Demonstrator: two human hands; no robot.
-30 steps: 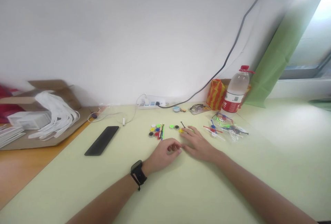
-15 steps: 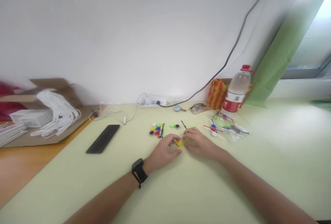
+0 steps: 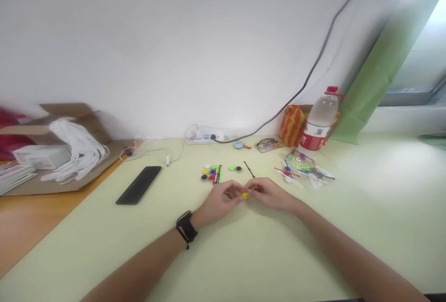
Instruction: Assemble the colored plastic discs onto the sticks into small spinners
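Observation:
My left hand (image 3: 221, 202), with a black watch (image 3: 187, 226) on its wrist, pinches a small yellow round piece (image 3: 245, 195) between thumb and fingertips. Against it, my right hand (image 3: 270, 193) is closed on a thin yellow plastic stick (image 3: 255, 187), mostly covered by the fingers. The two hands' fingertips meet, so how the yellow parts join is hidden. Just beyond them lie a green disc (image 3: 232, 167), a dark disc (image 3: 239, 169), a black stick (image 3: 248, 168) and a light green stick (image 3: 260, 171).
Several coloured discs (image 3: 206, 172) and sticks (image 3: 218, 174) are grouped left of centre. Bagged coloured pieces (image 3: 310, 169) lie at right, before a water bottle (image 3: 318, 123). A black phone (image 3: 138, 186) rests at left. Along the wall sits a power strip (image 3: 205, 139).
My hands have come closer together, with fingertips now meeting. The yellow round piece has shifted slightly right and turned, and the yellow stick is now more covered by my right fingers.

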